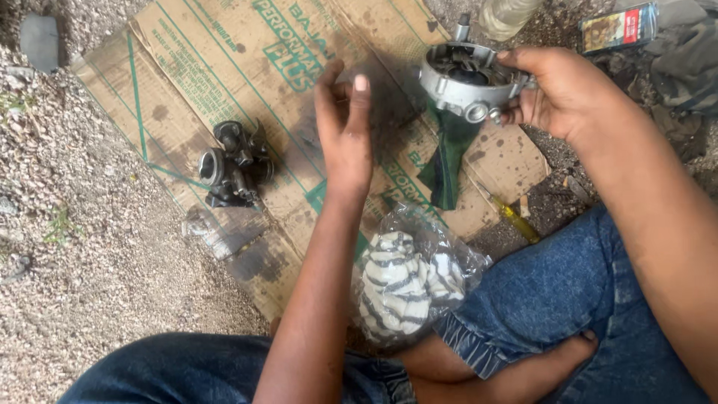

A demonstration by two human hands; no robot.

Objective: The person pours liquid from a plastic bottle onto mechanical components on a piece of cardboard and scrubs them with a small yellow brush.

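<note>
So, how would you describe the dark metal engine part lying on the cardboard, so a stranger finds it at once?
Start at the flattened brown cardboard sheet spread on the gravel. Near its left edge, left of the raised left hand, lies the dark metal engine part, untouched. Unlike the round silver metal housing held in the right hand, it is blackish, knobbly, with a round opening.

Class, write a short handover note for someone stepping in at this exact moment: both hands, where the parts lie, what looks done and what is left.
Right hand: holds the round grey metal housing up, open side facing the camera.
Left hand: empty, fingers raised over the cardboard sheet.
Dark carburettor body lies on the cardboard, left of the left hand.
Green cloth hangs under the housing; yellow-handled screwdriver lies beside the knee; striped rag in a clear bag lies near the legs.
Done: housing is apart from the body.
Left: the two parts are not yet joined.
</note>
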